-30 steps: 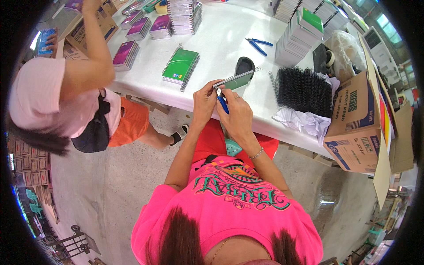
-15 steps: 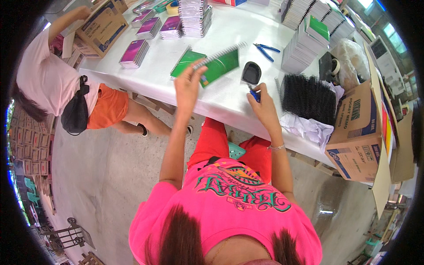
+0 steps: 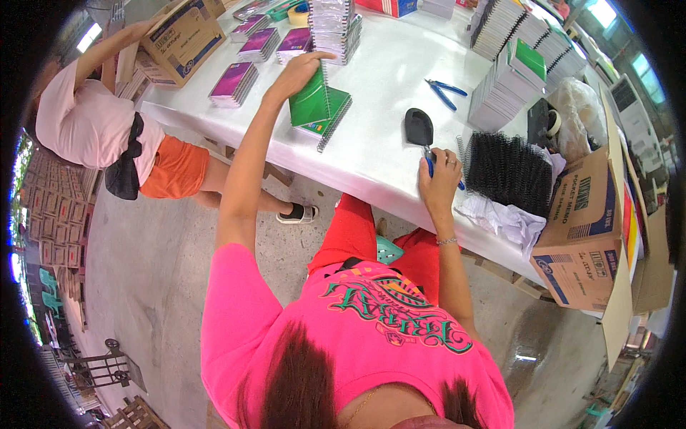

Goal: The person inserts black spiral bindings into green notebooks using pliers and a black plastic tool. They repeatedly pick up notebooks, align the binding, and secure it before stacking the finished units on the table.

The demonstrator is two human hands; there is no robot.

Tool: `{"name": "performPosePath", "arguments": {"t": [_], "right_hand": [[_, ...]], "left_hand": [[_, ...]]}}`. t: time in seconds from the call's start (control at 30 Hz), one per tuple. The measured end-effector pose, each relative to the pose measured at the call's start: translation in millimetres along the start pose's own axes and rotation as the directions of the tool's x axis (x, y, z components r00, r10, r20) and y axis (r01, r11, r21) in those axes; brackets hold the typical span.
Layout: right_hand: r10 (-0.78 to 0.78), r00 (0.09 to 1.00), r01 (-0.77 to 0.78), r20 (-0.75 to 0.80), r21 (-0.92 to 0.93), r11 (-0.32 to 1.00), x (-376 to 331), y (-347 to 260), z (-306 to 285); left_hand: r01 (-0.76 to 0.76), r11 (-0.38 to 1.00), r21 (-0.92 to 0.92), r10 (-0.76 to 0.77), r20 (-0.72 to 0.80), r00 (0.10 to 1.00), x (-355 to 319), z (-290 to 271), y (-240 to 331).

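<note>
My left hand (image 3: 302,75) is reached out over the table, fingers closed on a green spiral notebook (image 3: 309,100). That notebook rests at an angle on other green spiral notebooks (image 3: 336,116). Nearer the table's front edge, my right hand (image 3: 441,177) is wrapped round blue-handled pliers (image 3: 430,166), their metal head pointing away from me. Just beyond the head lies a black rounded dish (image 3: 419,127). A second pair of blue-handled pliers (image 3: 447,94) lies farther back, its handles apart. Black spiral coils (image 3: 509,171) are heaped to the right of my right hand.
Purple notebooks (image 3: 234,83) and a wrapped notebook stack (image 3: 332,32) stand at the back left. Tall notebook stacks (image 3: 504,89) rise at the right, beside a plastic bag (image 3: 577,118) and an open carton (image 3: 582,229). A co-worker (image 3: 93,136) handles another carton (image 3: 180,44).
My left hand has moved left and away, bringing the green notebook from mid-air down onto the other green ones. My right hand has stayed on the pliers and turned slightly.
</note>
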State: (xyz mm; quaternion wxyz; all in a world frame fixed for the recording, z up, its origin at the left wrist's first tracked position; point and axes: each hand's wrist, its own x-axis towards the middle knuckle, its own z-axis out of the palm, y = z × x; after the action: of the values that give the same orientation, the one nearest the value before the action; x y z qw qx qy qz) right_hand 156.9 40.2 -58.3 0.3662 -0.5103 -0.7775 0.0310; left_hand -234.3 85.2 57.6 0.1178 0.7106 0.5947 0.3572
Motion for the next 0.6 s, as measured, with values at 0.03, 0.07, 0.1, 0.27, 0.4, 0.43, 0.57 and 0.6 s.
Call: {"name": "performPosePath", "arguments": {"t": [0.03, 0.07, 0.1, 0.27, 0.4, 0.43, 0.57, 0.6], "right_hand": [[-0.001, 1.000, 0.001, -0.003, 0.010, 1.000, 0.4, 0.6, 0.2], [-0.002, 1.000, 0.002, -0.007, 0.020, 1.000, 0.3, 0.7, 0.7], [-0.004, 1.000, 0.004, -0.004, 0.020, 1.000, 0.4, -0.2, 0.5], [-0.001, 1.000, 0.001, 0.005, 0.024, 1.000, 0.7, -0.4, -0.8], [0.015, 1.000, -0.015, 0.015, 0.029, 0.999, 1.7, -2.8, -1.8], [0.020, 1.000, -0.020, 0.013, 0.031, 0.999, 1.4, -2.2, -1.6], [0.016, 1.000, -0.017, 0.016, 0.041, 0.999, 0.8, -4.5, -2.8], [0.010, 1.000, -0.011, 0.006, 0.039, 0.999, 0.5, -4.1, -2.4]], "left_hand": [[-0.011, 1.000, 0.023, 0.009, 0.076, 0.997, 6.3, 6.3, 0.9], [-0.040, 0.997, 0.067, 0.033, 0.112, 0.993, 10.6, 11.7, 1.5], [-0.071, 0.991, 0.111, 0.054, 0.149, 0.987, 13.5, 18.7, -0.3], [-0.059, 0.949, 0.311, -0.054, 0.341, 0.938, 12.7, 46.6, 1.7], [-0.035, 0.931, 0.362, -0.024, 0.155, 0.988, -9.7, 59.0, -14.6], [0.014, 0.936, 0.352, -0.055, 0.105, 0.993, -18.8, 59.2, -12.6], [0.195, 0.866, 0.460, -0.176, -0.085, 0.981, -57.4, 61.5, -10.4], [0.206, 0.877, 0.434, -0.199, -0.062, 0.978, -62.9, 59.5, -9.9]]}}
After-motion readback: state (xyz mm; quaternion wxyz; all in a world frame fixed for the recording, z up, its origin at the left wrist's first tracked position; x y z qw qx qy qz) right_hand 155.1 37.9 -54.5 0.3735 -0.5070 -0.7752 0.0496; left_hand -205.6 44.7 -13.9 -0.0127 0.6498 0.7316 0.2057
